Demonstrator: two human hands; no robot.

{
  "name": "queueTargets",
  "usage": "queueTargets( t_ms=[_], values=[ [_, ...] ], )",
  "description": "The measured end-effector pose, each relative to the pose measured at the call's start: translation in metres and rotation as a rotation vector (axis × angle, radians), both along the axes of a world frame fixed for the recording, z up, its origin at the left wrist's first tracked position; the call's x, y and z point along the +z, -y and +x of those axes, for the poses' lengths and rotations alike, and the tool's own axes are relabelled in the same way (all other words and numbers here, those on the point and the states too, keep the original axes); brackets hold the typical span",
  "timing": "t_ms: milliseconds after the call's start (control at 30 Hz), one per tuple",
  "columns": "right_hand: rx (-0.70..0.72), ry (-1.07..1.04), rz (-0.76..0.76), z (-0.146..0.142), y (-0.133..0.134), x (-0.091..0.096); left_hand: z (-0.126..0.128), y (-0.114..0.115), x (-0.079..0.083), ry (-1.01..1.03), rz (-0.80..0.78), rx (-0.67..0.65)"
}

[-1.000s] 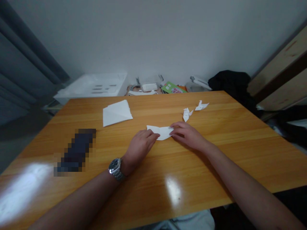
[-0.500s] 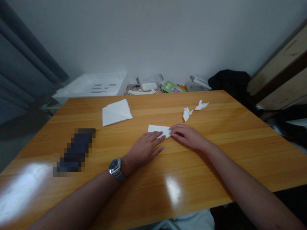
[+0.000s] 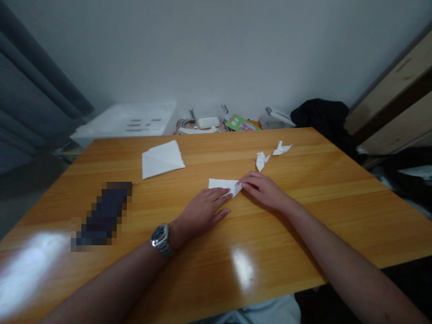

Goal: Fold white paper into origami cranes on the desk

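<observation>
A folded sheet of white paper lies on the wooden table between my hands. My left hand, a metal watch on its wrist, rests flat over the paper's near edge with fingers stretched out. At the paper's right end, my right hand pinches a corner between thumb and fingers, and that corner is lifted and bent. Beyond my right hand stand two small folded paper birds, a nearer one and a farther one.
A stack of white paper lies at the back left of the table, and a dark pixelated object nearer on the left. Behind the table are a white foam tray, a green packet and a black cloth.
My right hand has bent up the right corner of the paper, which lay flatter before. My left hand stays spread on the paper. The view has shifted slightly.
</observation>
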State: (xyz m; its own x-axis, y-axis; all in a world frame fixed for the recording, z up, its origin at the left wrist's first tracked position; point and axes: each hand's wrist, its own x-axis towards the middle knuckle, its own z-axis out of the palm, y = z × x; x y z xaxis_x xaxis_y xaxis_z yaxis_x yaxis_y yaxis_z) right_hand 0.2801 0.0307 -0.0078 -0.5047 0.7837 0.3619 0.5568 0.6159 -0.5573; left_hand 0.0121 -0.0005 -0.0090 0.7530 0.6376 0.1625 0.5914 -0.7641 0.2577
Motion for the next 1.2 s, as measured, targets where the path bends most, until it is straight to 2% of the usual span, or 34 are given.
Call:
queueTargets(
  t_ms=[233,533,1200],
  values=[
    [-0.062,-0.029,-0.060,-0.002,0.001,-0.001,0.003,0.003,0.005,0.051,-0.043,-0.048],
    [-0.176,-0.049,-0.101,-0.010,0.001,-0.008,0.003,0.004,-0.001,0.000,0.025,-0.075],
    [-0.306,0.068,0.001,-0.022,0.000,-0.014,0.005,0.006,0.000,-0.033,0.045,-0.036]
  ],
)
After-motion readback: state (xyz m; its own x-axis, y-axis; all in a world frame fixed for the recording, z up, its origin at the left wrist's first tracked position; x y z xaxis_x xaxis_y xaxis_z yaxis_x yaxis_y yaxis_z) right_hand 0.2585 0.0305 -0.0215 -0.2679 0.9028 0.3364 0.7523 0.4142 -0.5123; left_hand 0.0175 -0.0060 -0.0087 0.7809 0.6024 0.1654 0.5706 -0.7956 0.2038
